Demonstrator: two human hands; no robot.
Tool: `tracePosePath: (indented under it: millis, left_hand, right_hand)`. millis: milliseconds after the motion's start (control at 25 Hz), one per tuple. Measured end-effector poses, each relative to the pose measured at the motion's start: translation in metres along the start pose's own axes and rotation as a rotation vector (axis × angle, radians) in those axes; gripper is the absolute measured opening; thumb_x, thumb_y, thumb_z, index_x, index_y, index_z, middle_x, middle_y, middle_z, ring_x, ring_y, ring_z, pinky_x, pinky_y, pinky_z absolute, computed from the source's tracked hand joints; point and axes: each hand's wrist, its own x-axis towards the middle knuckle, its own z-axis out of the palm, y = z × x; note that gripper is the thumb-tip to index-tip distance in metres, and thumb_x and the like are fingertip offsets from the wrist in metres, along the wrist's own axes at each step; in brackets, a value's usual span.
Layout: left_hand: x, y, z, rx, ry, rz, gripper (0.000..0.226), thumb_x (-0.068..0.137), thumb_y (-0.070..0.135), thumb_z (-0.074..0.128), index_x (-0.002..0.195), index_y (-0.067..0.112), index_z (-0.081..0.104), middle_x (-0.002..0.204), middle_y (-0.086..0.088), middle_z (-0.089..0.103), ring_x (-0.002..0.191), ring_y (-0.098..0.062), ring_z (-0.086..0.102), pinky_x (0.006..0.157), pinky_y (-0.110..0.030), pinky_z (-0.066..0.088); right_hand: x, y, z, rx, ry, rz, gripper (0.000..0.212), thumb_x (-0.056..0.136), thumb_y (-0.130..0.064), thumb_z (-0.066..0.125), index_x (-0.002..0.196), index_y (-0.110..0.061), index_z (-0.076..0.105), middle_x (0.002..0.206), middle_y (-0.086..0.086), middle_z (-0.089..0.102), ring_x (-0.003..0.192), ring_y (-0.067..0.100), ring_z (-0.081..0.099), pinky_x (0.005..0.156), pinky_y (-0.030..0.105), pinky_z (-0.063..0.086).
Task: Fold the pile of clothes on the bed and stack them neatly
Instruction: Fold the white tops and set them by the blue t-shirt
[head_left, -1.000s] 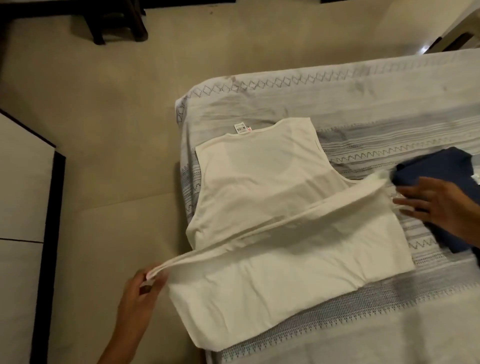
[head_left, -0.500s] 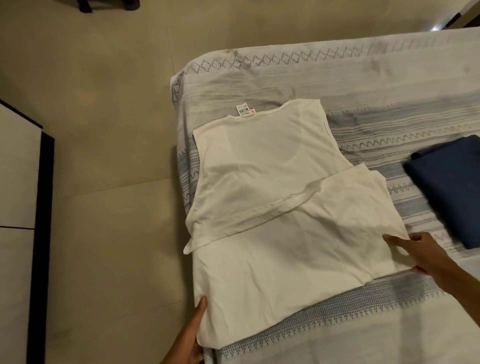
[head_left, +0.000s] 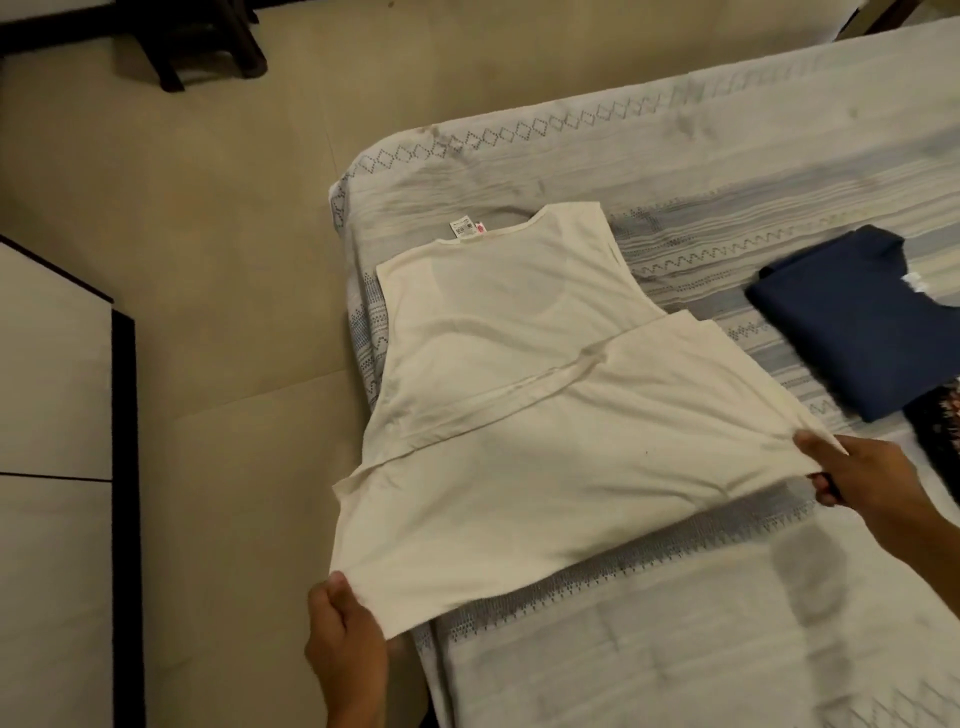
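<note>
A cream sleeveless garment (head_left: 519, 415) lies flat near the corner of the bed (head_left: 675, 156), neck label at the far end, a sash strip laid across its middle. My left hand (head_left: 343, 639) pinches its near left bottom corner, just off the bed's edge. My right hand (head_left: 872, 478) grips the bottom right corner and lifts the hem slightly off the bedspread. A folded navy garment (head_left: 852, 322) rests on the bed to the right, apart from the cream one.
A dark patterned piece of cloth (head_left: 935, 441) peeks in at the right edge beside the navy fold. Beige floor lies left of the bed. A white cabinet with a black edge (head_left: 122, 467) stands at the left, and dark furniture legs (head_left: 208, 52) at the top left.
The sash that was stretched between both hands now lies across the garment. Both hands have moved down to the hem and closed on its two bottom corners, raising the hem.
</note>
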Motion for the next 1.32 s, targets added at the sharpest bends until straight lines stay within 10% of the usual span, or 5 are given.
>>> tracePosePath:
  millis: [320,560,800,960,1320]
  left_hand:
    - [-0.06,0.174,-0.182,0.072,-0.613,0.085,0.039,0.087,0.013,0.079,0.1,-0.02,0.063,0.051,-0.007,0.04,0.032,-0.011,0.027,0.039,-0.012,0.023]
    - [-0.134,0.317,-0.146,-0.139,-0.893,0.071,0.018,0.103,0.003,0.052,0.086,0.003,0.059,0.046,0.005,0.037,0.031,-0.001,0.032,0.03,-0.01,0.023]
    - [-0.196,0.436,-0.067,-0.228,-0.842,0.169,0.009,0.1,0.01,0.067,0.094,0.008,0.061,0.078,-0.005,0.063,0.037,-0.004,0.055,0.043,-0.013,0.052]
    - [-0.24,0.486,-0.078,-0.465,-0.888,0.276,0.007,0.104,0.004,0.057,0.106,0.005,0.064,0.121,-0.007,0.063,0.078,-0.006,0.066,0.09,-0.012,0.053]
    - [-0.169,0.474,-0.104,-0.345,-0.884,0.409,0.031,0.098,-0.004,0.06,0.085,0.014,0.082,0.117,-0.01,0.066,0.093,-0.015,0.069,0.066,-0.016,0.059]
  right_hand:
    - [-0.145,-0.02,-0.214,0.032,-0.066,0.199,0.036,0.091,-0.023,0.078,0.098,0.009,0.065,0.046,0.007,0.047,0.033,0.012,0.041,0.032,0.019,0.037]
    - [-0.196,-0.062,-0.321,0.388,0.023,0.227,0.016,0.1,-0.015,0.064,0.086,-0.006,0.063,0.039,-0.003,0.045,0.027,0.001,0.041,0.03,0.011,0.039]
    - [-0.175,-0.101,-0.363,0.656,0.152,0.196,0.024,0.104,-0.017,0.062,0.082,-0.01,0.056,0.039,-0.002,0.054,0.029,0.001,0.049,0.034,0.011,0.043]
    - [-0.166,-0.132,-0.391,0.807,0.237,0.072,0.012,0.101,-0.018,0.067,0.094,-0.011,0.062,0.054,0.001,0.061,0.034,0.002,0.052,0.037,0.012,0.044]
    - [-0.218,-0.082,-0.385,0.806,0.075,0.016,0.036,0.076,-0.014,0.088,0.104,0.0,0.07,0.072,0.007,0.072,0.055,0.008,0.067,0.049,0.015,0.056]
